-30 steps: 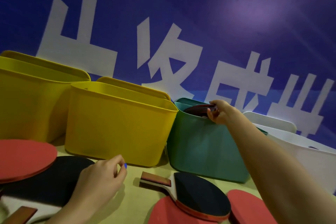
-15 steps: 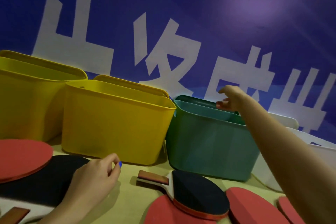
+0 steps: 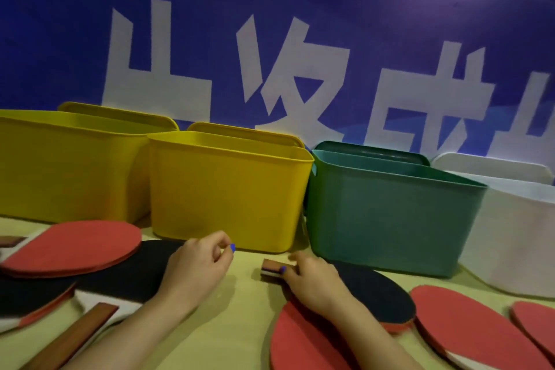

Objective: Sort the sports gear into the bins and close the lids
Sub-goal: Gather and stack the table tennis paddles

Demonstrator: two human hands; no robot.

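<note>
Sorting step under way: my right hand [image 3: 315,279] gripped handle of black paddle [image 3: 372,291] lying on table [image 3: 240,318] before green bin [image 3: 390,219]. My left hand [image 3: 195,270] loosely curled, held nothing. Next: lift paddle, drop into bin; lids unclosed.

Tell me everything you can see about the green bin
The green bin is a matte, plastic-looking tub, open-topped, with a rolled rim and rounded corners. It stands upright on the table, third in the row, close between a yellow bin and a white bin. Its green lid stands behind it. No hand touches it.
</note>
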